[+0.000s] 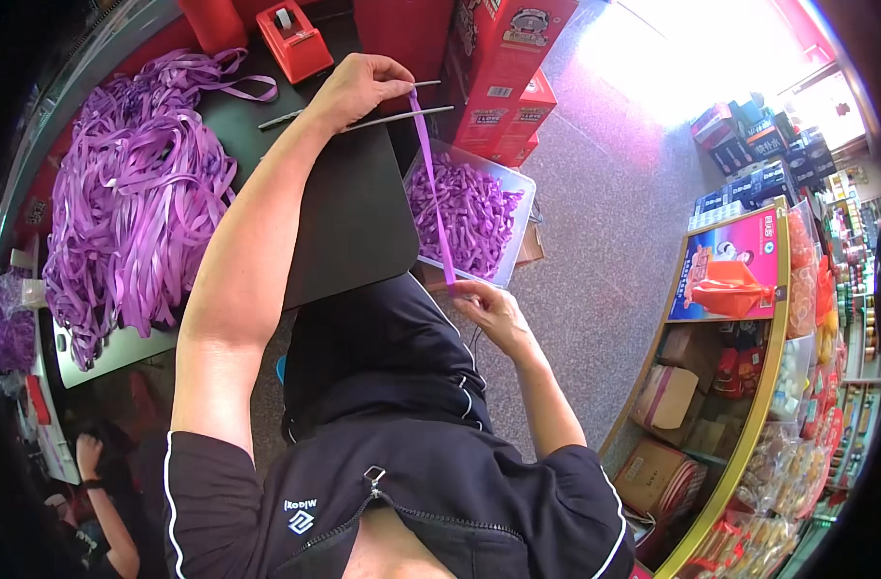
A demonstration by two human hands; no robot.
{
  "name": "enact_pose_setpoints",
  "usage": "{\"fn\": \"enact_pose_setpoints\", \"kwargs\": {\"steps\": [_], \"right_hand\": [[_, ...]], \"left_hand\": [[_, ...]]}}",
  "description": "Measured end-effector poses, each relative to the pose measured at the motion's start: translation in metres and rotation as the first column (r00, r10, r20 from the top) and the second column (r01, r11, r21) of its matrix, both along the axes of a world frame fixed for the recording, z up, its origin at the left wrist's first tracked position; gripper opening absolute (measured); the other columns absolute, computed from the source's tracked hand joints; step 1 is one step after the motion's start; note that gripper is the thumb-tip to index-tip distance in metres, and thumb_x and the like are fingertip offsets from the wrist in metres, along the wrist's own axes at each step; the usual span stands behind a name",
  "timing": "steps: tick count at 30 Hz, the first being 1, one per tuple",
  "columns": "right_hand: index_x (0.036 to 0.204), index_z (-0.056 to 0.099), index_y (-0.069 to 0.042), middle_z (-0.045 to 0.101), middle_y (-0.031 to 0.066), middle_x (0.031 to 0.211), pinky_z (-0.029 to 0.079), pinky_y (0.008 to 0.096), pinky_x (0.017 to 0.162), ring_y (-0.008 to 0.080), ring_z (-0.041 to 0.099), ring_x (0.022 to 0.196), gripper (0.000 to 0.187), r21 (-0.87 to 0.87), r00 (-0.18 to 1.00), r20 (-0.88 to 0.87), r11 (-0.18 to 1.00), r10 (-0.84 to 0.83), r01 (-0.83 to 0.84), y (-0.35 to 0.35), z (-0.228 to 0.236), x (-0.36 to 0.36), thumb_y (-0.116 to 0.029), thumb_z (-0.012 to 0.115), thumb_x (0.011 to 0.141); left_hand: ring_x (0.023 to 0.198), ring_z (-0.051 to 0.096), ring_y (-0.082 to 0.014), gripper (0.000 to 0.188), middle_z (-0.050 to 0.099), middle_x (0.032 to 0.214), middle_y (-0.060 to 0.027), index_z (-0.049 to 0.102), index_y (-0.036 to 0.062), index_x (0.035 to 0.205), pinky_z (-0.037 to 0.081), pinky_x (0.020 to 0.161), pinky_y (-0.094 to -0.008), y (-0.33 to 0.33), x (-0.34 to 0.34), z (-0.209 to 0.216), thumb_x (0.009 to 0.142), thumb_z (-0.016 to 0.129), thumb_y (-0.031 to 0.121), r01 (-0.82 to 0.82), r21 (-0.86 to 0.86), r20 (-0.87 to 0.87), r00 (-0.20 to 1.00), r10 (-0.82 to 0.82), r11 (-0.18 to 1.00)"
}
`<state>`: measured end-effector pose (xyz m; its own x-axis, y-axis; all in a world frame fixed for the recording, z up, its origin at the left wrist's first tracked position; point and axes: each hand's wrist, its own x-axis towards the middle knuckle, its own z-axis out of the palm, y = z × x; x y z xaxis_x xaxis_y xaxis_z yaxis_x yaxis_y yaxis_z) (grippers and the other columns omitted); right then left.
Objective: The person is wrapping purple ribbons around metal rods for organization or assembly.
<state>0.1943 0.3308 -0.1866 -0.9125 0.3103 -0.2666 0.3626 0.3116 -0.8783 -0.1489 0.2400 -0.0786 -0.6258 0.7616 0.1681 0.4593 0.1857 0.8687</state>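
Tautly, a narrow purple ribbon (435, 193) is stretching between a person's two hands, passing above a plastic bin (523, 217) of short ribbon pieces (469, 207) beside the black table (354, 203). The left hand's (373, 89) fingers are pinching its upper end near slim metal rods (397, 119); the right hand's (491, 307) fingers are pinching its lower end. Looking light, limp and probably slick, the strip is likely calling for a flat pinch near each end. Leftward, a tangled ribbon heap (141, 183) is lying.
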Motion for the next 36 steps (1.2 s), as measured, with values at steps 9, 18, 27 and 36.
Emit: {"fn": "enact_pose_setpoints", "kwargs": {"steps": [9, 18, 27, 36], "right_hand": [[0.122, 0.059, -0.01, 0.06, 0.0111, 0.11, 0.046, 0.0402, 0.087, 0.0314, 0.055, 0.098, 0.043, 0.439, 0.89, -0.417, 0.898, 0.186, 0.018, -0.023, -0.04, 0.0, -0.003, 0.062, 0.08], [0.115, 0.064, -0.007, 0.06, 0.0129, 0.118, 0.047, 0.0376, 0.093, 0.0305, 0.057, 0.11, 0.034, 0.193, 0.832, -0.555, 0.97, -0.016, 0.147, -0.02, -0.046, -0.003, 0.002, 0.06, 0.082], [0.109, 0.066, -0.003, 0.068, 0.0127, 0.101, 0.046, 0.0337, 0.089, 0.0256, 0.062, 0.1, 0.021, 0.049, 0.671, -0.701, 0.921, -0.243, 0.385, 0.042, 0.01, -0.14, -0.008, 0.054, 0.091], [0.116, 0.064, 0.001, 0.067, 0.0045, 0.105, 0.042, 0.0238, 0.091, 0.0112, 0.058, 0.1, 0.034, -0.459, 0.833, -0.553, 0.832, 0.007, -0.312, 0.082, 0.023, -0.251, -0.024, 0.061, 0.093]], "left_hand": [[0.081, 0.058, -0.0071, 0.02, 0.068, 0.086, 0.0004, 0.071, 0.0024, 0.099, 0.045, 0.077, -0.0239, -0.001, -0.009, -0.009, 0.084, 0.071, 0.015, -0.01, 0.004, -0.017, 1.0, 0.01, 1.0], [0.082, 0.058, -0.0065, 0.019, 0.068, 0.086, 0.0006, 0.071, 0.0028, 0.1, 0.045, 0.077, -0.0236, 0.004, -0.004, -0.006, 0.086, 0.069, 0.014, -0.004, 0.003, 0.027, 1.0, 0.004, 1.0], [0.085, 0.06, -0.0076, 0.018, 0.069, 0.091, -0.0012, 0.069, 0.0014, 0.103, 0.046, 0.08, -0.0235, 0.001, -0.01, -0.008, 0.088, 0.066, 0.011, 0.0, -0.023, 0.02, 1.0, 0.0, 1.0], [0.08, 0.064, -0.0108, 0.018, 0.069, 0.089, -0.0067, 0.066, -0.0034, 0.103, 0.051, 0.074, -0.0237, 0.005, -0.001, -0.003, 0.087, 0.063, 0.006, 0.062, 0.091, 0.189, 0.979, -0.078, 0.994]]}}
